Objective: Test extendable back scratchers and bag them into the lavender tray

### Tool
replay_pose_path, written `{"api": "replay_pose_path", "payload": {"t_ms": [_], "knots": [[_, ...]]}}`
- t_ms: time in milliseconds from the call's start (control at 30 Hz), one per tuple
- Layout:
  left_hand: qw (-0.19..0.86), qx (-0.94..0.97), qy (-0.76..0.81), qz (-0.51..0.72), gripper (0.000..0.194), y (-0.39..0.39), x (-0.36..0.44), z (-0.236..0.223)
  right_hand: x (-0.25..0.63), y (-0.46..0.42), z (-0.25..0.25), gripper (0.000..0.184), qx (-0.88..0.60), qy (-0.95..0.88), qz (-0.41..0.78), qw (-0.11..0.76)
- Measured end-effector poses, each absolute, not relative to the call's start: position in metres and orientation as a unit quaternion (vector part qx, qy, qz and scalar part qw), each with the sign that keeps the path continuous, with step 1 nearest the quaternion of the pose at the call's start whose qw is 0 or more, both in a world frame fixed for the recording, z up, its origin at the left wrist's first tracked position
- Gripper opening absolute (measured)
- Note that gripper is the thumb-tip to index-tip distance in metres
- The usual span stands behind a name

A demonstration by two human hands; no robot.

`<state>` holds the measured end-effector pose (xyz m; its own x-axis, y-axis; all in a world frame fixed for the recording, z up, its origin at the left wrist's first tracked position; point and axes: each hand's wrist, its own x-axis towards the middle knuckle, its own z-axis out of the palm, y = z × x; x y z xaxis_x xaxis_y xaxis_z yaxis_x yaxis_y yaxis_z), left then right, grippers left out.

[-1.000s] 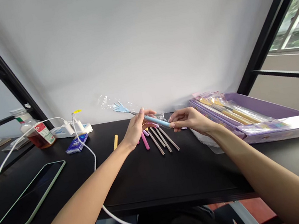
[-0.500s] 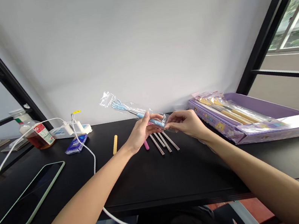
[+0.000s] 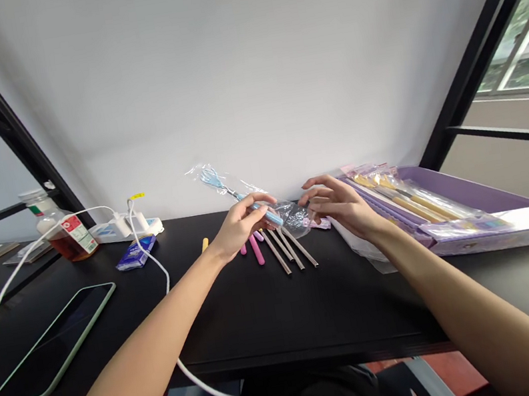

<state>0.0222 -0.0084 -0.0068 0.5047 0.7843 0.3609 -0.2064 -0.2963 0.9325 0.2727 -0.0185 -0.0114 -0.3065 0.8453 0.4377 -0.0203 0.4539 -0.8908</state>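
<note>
My left hand (image 3: 239, 228) is closed round the light blue handle of a back scratcher (image 3: 272, 217). Its blue clawed head (image 3: 212, 178) points up and to the left. A clear plastic bag (image 3: 293, 217) surrounds the back scratcher, its loose end spreading toward my right hand (image 3: 341, 205). That hand is beside the bag with fingers apart and bent; whether a fingertip touches the film I cannot tell. Below lie several silver metal rods (image 3: 278, 252) and pink handles (image 3: 257, 251). A yellow handle (image 3: 205, 244) is partly hidden behind my left hand.
A purple box (image 3: 475, 183) holding bagged yellow-handled items (image 3: 412, 200) stands at right, with clear wrapping (image 3: 361, 246) beside it. To the left are a phone (image 3: 53, 348), a bottle (image 3: 68, 234), a blue packet (image 3: 136, 253), a power strip (image 3: 147, 227) and a white cable (image 3: 168, 288).
My right hand has let go of the bag's end and spread its fingers, moving slightly right. The back scratcher has shifted a little in my left hand, and the bag's end has fanned out.
</note>
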Motion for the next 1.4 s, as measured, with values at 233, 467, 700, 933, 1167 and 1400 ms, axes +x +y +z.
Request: {"api": "replay_pose_path", "payload": {"t_ms": [233,467,700,933,1167,1400], "knots": [[0.559,0.681,0.218,0.421,0.023,-0.014,0.028,-0.009,0.265,-0.026,-0.007,0.024,-0.284,-0.771,0.377,0.428],[0.515,0.725,0.219,0.401,0.024,-0.014,0.029,-0.012,0.254,-0.025,-0.012,0.03,-0.319,-0.729,0.402,0.453],[0.424,0.779,0.215,0.409,0.033,-0.015,0.031,-0.016,0.25,-0.025,-0.014,0.04,-0.328,-0.684,0.465,0.455],[0.441,0.795,0.206,0.362,0.036,-0.012,0.029,-0.019,0.252,-0.027,-0.008,0.038,-0.372,-0.72,0.432,0.395],[0.406,0.728,0.288,0.471,0.037,-0.001,0.019,-0.012,0.261,-0.027,-0.003,0.032,-0.359,-0.757,0.467,0.283],[0.36,0.688,0.359,0.518,0.039,0.026,-0.001,-0.021,0.279,-0.028,-0.001,0.026,-0.344,-0.786,0.508,0.081]]}}
